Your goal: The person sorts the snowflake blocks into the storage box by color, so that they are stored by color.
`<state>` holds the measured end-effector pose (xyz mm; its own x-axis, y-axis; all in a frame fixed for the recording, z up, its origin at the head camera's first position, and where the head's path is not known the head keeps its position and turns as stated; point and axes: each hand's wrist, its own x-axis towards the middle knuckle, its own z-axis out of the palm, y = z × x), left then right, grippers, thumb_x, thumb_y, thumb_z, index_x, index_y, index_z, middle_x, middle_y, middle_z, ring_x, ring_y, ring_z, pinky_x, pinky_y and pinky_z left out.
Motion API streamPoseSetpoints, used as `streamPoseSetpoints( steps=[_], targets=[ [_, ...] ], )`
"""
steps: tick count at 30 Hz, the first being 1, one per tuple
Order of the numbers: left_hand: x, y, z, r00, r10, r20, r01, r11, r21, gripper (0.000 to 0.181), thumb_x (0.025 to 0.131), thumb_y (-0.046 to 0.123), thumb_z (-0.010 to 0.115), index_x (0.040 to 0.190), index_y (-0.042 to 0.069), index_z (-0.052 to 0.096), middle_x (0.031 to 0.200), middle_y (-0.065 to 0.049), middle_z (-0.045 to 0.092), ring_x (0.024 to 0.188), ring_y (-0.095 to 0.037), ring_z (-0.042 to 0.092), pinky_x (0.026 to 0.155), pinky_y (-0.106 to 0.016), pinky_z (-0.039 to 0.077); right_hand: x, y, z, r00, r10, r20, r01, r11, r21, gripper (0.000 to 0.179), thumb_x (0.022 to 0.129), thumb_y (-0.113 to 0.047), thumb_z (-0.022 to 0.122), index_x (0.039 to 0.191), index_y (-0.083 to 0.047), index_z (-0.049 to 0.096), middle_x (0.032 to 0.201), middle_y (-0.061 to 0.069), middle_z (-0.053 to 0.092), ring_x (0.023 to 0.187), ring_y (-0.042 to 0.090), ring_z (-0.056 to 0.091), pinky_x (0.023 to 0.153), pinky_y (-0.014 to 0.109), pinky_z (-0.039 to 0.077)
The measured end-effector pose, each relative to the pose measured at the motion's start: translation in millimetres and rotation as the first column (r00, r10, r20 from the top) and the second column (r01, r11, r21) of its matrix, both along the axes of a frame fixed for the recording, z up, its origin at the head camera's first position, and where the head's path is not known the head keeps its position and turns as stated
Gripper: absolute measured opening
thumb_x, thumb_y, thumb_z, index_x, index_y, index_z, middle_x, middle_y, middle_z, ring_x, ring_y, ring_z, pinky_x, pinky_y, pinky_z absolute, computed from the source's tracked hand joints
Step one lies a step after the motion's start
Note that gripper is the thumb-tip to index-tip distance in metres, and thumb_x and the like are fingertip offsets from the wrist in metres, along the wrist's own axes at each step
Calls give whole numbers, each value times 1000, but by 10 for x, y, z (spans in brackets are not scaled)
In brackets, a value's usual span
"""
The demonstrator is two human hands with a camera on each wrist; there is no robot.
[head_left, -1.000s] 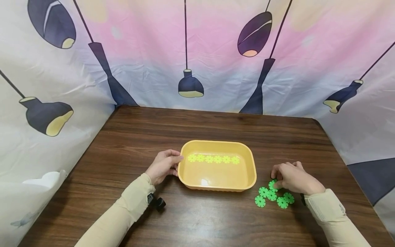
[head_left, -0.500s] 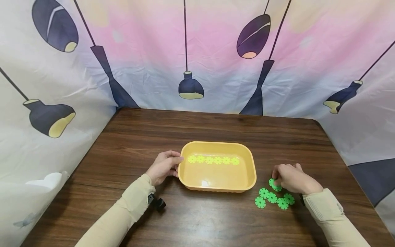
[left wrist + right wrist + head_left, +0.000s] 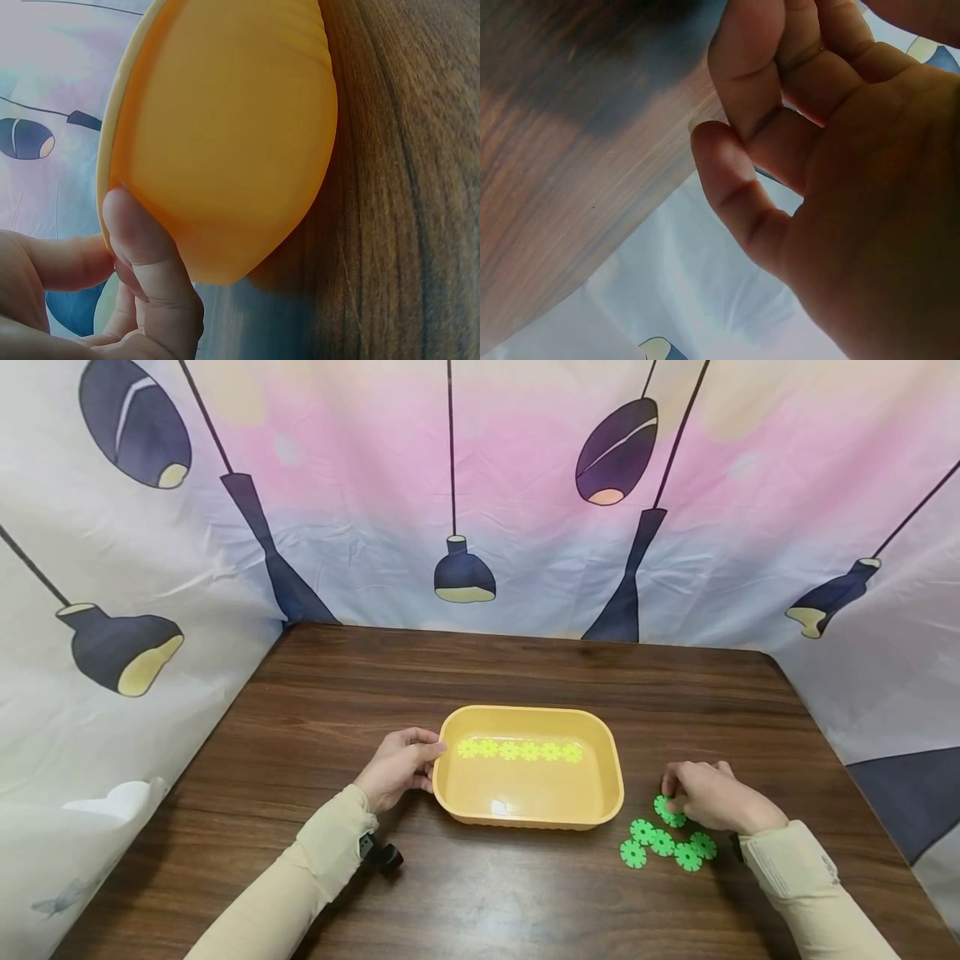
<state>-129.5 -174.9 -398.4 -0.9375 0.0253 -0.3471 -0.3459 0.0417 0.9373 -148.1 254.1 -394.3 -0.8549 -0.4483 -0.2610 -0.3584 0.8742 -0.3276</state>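
Observation:
My left hand (image 3: pixel 396 768) grips the left rim of a yellow plastic tray (image 3: pixel 525 810), thumb over the edge. In the left wrist view, fingers press against the outer wall of that tray (image 3: pixel 232 127). A row of yellow notched, flower-shaped discs (image 3: pixel 530 751) lies inside along its far side. To the right of the tray, my right hand (image 3: pixel 716 797) bends down with thumb and index finger at a green notched disc (image 3: pixel 667 812), which appears to overlap another. The right wrist view shows the curled fingers of that hand (image 3: pixel 832 127), with the fingertips' contact hidden.
Several more green discs (image 3: pixel 662 842) lie loose on the dark wooden table (image 3: pixel 480 902), just in front of the right hand. A black camera mount (image 3: pixel 389 857) sits by the left wrist. Printed cloth (image 3: pixel 360 568) hangs around the table's far and side edges.
The green discs under my right fingertips have shifted and spread slightly apart from the nearby cluster. My left hand and the tray have stayed put; the head view has tilted a little.

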Motion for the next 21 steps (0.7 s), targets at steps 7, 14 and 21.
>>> streamPoseSetpoints(
  steps=[7,14,21],
  targets=[
    [11,12,-6,1000,6,-4,-6,1000,8,28,93,9,61,115,-5,50,78,-10,55,60,-16,52,48,-26,51,-2,-1,-20,1000,7,-14,-7,1000,6,17,86,-11,73,85,-15,57,70,-7,52,64,12,45,73,47,29],
    [9,11,-6,1000,3,-2,-3,1000,10,28,93,9,60,116,-5,50,79,-10,55,60,-16,52,48,-25,51,24,-7,-6,999,8,-42,-9,1000,-10,20,84,-12,75,85,-16,55,70,-8,52,66,11,45,75,49,29],
    [3,-2,0,1000,4,-1,-4,1000,1,29,93,10,61,116,-4,50,79,-10,54,61,-16,52,49,-26,51,57,-56,28,999,17,-52,-18,1000,-26,22,83,-12,76,84,-16,55,67,-9,51,63,10,45,76,49,27]
  ],
)
